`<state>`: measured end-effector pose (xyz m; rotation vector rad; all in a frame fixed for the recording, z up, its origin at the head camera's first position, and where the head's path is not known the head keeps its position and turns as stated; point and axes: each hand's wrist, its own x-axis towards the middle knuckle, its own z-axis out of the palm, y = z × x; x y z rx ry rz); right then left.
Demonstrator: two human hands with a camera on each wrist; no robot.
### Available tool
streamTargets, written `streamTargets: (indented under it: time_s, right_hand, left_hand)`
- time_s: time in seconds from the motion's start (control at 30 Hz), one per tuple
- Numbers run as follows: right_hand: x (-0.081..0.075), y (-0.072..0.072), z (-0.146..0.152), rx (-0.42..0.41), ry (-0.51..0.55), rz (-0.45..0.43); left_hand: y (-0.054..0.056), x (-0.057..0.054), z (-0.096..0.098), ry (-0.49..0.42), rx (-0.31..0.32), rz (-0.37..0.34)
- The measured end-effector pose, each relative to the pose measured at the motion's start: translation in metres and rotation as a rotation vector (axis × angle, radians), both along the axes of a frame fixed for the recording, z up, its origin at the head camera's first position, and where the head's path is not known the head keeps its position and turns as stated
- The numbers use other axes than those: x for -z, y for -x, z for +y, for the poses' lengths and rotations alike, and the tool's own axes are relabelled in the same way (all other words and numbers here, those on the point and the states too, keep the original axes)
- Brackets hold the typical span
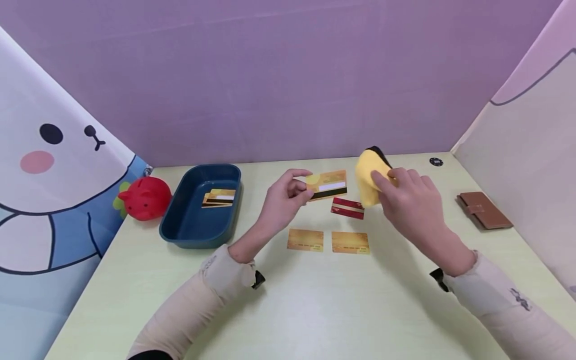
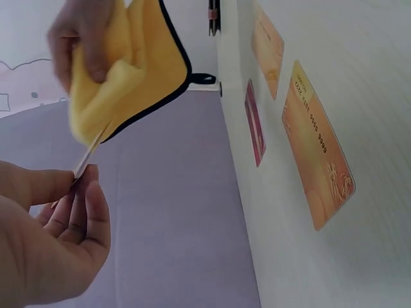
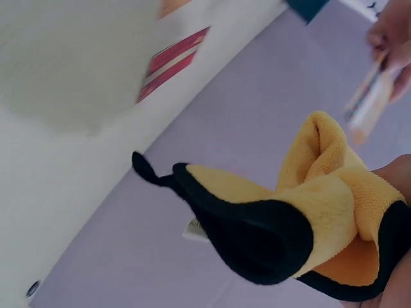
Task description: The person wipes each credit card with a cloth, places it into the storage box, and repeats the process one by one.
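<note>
Between thumb and fingers my left hand [image 1: 286,198] pinches a gold bank card [image 1: 327,184] by its left end. The card's side with the black stripe and white strip faces the head camera, raised over the table. My right hand [image 1: 410,204] grips a bunched yellow cloth [image 1: 370,176] with black edging and a small black loop, seen closely in the right wrist view [image 3: 321,212]. In the head view the cloth hangs just right of the card. Below them lie a red card [image 1: 348,208] with a pale stripe and two gold cards [image 1: 305,240] [image 1: 350,243], side by side.
A blue tray [image 1: 168,227] with several gold cards [image 1: 219,198] inside stands on the left. Beside it sits a red piggy bank [image 1: 147,199]. At right lie a brown wallet [image 1: 485,210] and a black round chip [image 1: 436,161]. A purple backdrop [image 1: 270,80] rises behind the table.
</note>
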<state>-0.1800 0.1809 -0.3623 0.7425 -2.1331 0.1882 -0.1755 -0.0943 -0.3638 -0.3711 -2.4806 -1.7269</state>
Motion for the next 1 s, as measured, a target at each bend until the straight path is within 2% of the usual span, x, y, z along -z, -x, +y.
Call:
streamTargets:
  time_s: [0.17, 0.33, 0.57, 0.8, 0.93, 1.0]
  right_hand:
    - [-0.004, -0.011, -0.021, -0.093, -0.014, 0.042]
    - [-0.001, -0.016, -0.035, -0.102, -0.056, 0.034]
    - [0.007, -0.012, -0.038, -0.124, -0.06, 0.045]
    - [0.008, -0.003, -0.017, -0.031, -0.025, -0.01]
    - [0.011, 0.0, -0.004, 0.009, -0.031, -0.061]
    - [0.013, 0.0, 0.001, 0.014, -0.038, -0.07]
  left_hand:
    - [0.002, 0.005, 0.008, 0.049, -0.014, 0.02]
    - [-0.001, 0.007, 0.017, 0.043, 0.023, 0.005]
    - [-0.007, 0.005, 0.02, 0.017, 0.053, -0.012]
    - [-0.013, -0.002, 0.0, -0.012, 0.071, -0.013]
    - [-0.018, -0.008, -0.022, 0.032, 0.072, -0.03]
    - [-0.018, -0.014, -0.036, 0.061, 0.052, -0.036]
